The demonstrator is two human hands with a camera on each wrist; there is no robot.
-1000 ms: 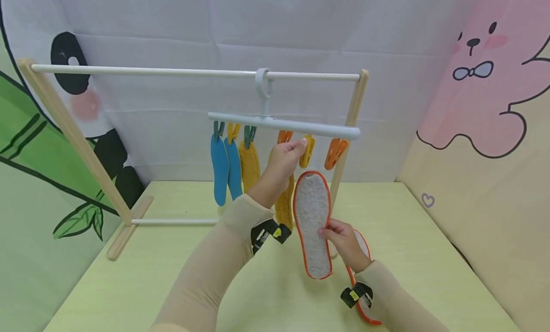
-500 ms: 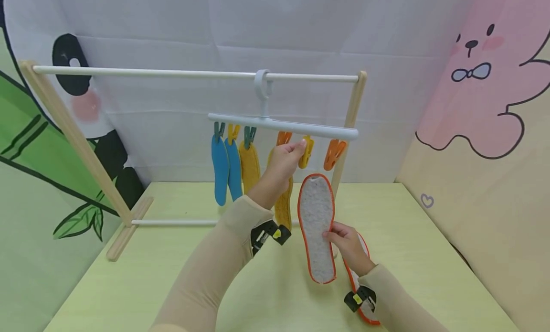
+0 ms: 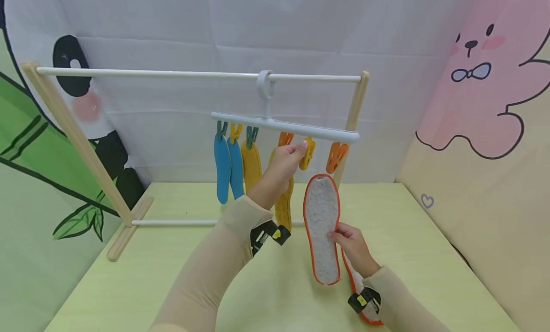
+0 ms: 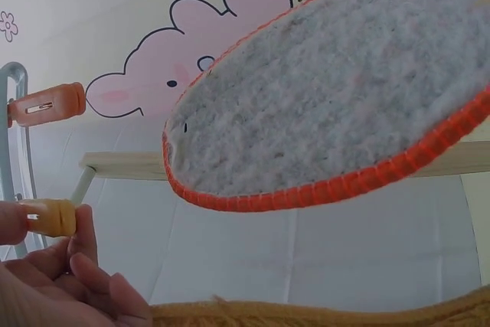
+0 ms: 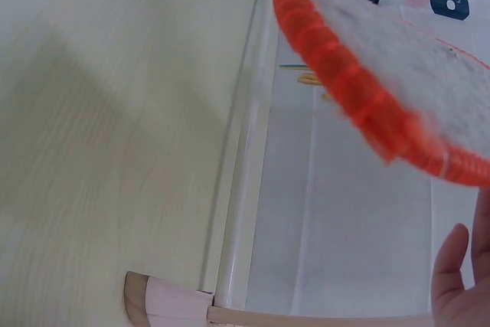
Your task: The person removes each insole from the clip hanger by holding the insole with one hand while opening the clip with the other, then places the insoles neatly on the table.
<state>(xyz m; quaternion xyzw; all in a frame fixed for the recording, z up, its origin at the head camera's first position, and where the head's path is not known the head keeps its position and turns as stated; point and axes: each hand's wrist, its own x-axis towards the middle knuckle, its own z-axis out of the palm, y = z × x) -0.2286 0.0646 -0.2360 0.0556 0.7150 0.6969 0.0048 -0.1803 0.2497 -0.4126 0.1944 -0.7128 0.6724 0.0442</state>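
Observation:
My left hand [image 3: 284, 161] pinches a yellow clothespin [image 3: 307, 154] hanging from the white hanger [image 3: 309, 129]. In the left wrist view, thumb and finger sit on either side of that clothespin [image 4: 52, 217]. My right hand [image 3: 353, 246] grips the side edge of a grey fleecy insole [image 3: 322, 227] with orange trim. The insole stands nearly upright, its top a little below the clothespins and apart from them. To the right hangs an orange clothespin [image 3: 336, 157] with nothing in it. A second orange-trimmed insole [image 3: 370, 314] lies on the table, partly behind the right hand and wrist.
Two blue insoles [image 3: 222, 172] and a mustard insole [image 3: 251, 165] hang from clothespins at the hanger's left. Another mustard insole [image 3: 283, 208] hangs partly behind the left arm. The hanger hooks over the top bar [image 3: 172, 74] of a wooden-legged rack on the table [image 3: 180, 274].
My right hand has moved the grey insole slightly right and down, away from the mustard insole. The left hand stays on the yellow clothespin.

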